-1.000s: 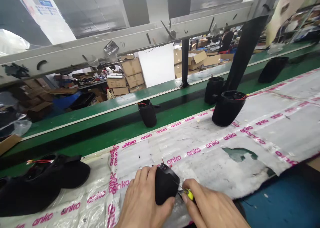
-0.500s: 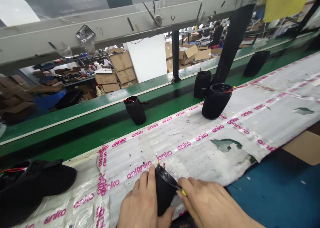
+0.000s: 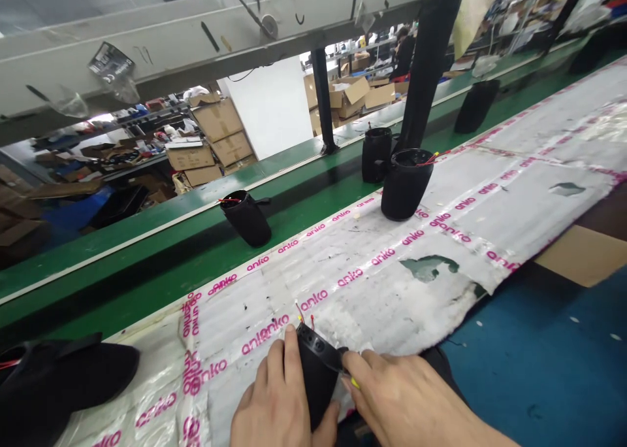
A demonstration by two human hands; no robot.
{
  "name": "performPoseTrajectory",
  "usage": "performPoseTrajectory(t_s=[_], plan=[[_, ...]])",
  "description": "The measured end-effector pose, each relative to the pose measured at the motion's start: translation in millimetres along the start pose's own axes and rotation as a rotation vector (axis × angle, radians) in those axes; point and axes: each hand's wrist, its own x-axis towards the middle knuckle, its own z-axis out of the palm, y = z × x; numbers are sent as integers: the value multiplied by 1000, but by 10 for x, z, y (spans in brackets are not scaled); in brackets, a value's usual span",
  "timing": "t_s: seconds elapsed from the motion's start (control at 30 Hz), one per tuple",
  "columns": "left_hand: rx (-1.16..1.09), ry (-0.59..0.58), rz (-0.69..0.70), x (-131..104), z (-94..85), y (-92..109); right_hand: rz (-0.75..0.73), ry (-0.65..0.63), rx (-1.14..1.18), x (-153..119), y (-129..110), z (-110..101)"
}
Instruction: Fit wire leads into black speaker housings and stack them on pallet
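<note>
My left hand [image 3: 277, 395] wraps round a black, fabric-covered speaker housing [image 3: 316, 378], which is tilted over the white sheeting [image 3: 274, 290]. Red wires [image 3: 312, 319] with small tips stick up behind its dark plastic rim. On the right side of that rim, my right hand [image 3: 396, 388] is closed in a pinch. A dark piece lies at its fingertips and a small yellow bit [image 3: 354, 383] shows below them; what exactly the fingers hold is mostly hidden.
More black housings stand along the green conveyor belt [image 3: 161, 261] and the sheeting's far edge: one at left centre [image 3: 247, 218], another at right centre [image 3: 406, 189]. A large black piece [image 3: 59, 385] lies at lower left. Posts and a metal beam [image 3: 171, 48] cross above the belt.
The camera view has shifted, so the background sits further left. Both hands stay on the same housing, which looks turned slightly; the right fingers remain pinched at its rim.
</note>
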Motion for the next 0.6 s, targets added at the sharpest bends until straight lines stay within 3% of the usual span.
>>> performPoseTrajectory(t_s=[0.1,0.27,0.4,0.6], plan=[[-60,-69,19,35,-75,-65,10,0,-25,-21,-15,0],[-296,-292,2,198,-253,-182,22,4,-33,-56,-21,21],[-392,-359,-35,266,-294,-155,32,18,-36,-72,-6,60],[-364,-401,-41,301,-274,-143,33,-15,-34,-44,-18,94]])
